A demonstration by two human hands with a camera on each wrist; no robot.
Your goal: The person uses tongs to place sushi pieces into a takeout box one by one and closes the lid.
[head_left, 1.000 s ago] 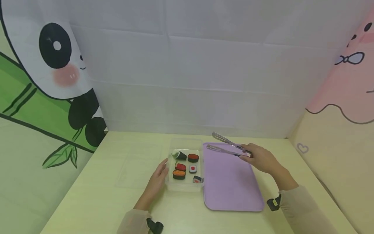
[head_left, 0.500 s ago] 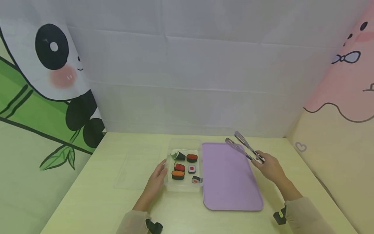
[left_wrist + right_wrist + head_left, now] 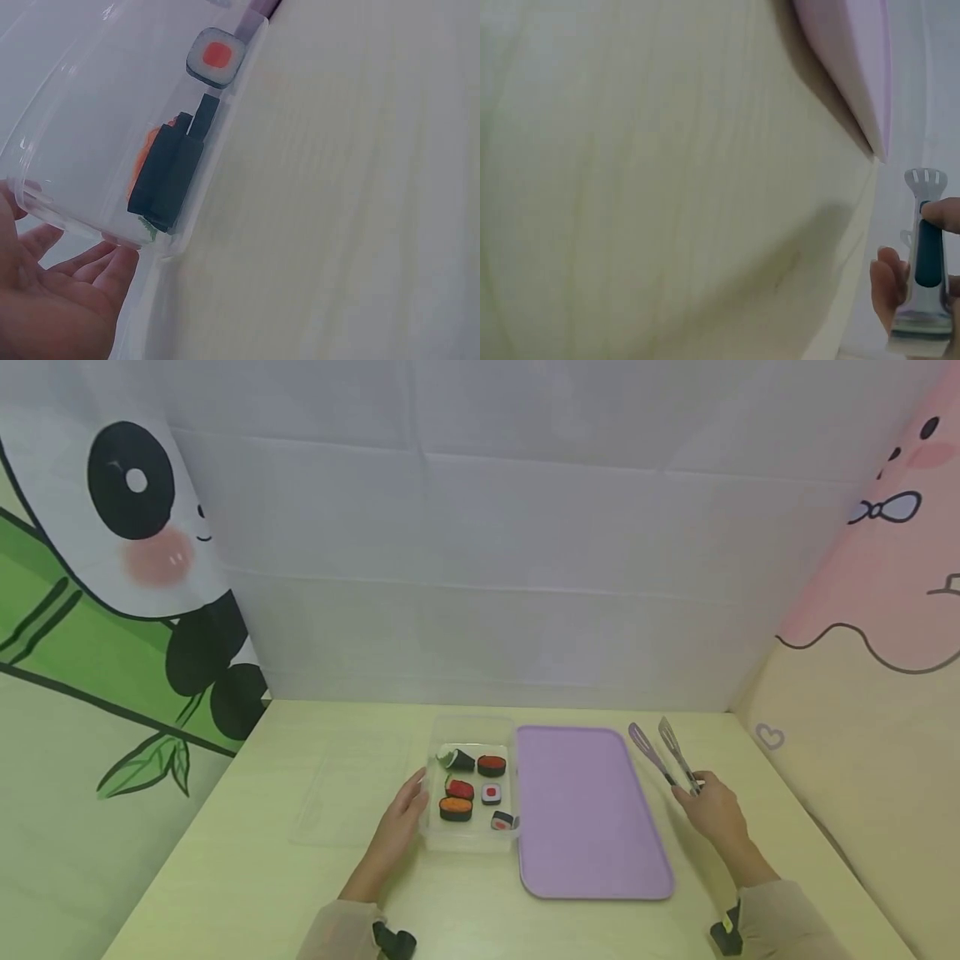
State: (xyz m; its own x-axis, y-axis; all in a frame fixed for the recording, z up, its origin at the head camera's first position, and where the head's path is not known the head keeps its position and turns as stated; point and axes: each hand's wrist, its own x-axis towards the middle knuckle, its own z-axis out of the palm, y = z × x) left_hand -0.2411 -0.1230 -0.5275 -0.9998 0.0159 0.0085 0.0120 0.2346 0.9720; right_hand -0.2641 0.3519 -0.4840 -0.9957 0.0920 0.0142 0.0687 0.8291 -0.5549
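My left hand [image 3: 397, 827] touches the left side of a clear plastic container [image 3: 467, 843], fingers extended against its outer wall. Several sushi pieces lie inside: an orange-topped gunkan [image 3: 455, 810], a red-topped gunkan [image 3: 491, 767], a red piece [image 3: 459, 788], a dark hand roll [image 3: 461, 761] and two small rolls, one of them a square roll [image 3: 491, 793]. My right hand [image 3: 715, 814] holds metal tongs [image 3: 678, 755] beyond the tray's right edge, their tips apart with nothing between them. In the right wrist view, a thumb presses the dark grip of the tongs [image 3: 929, 259].
A purple tray [image 3: 592, 818] lies right of the container, against its side. To the left, a flat transparent lid [image 3: 348, 785] rests on the pale table [image 3: 240, 877]. A white backdrop [image 3: 465, 635] stands behind, with printed sheets at both sides.
My right hand has moved right and toward me with the tongs, from over the tray to beyond its right edge. The left hand and the sushi have stayed in place.
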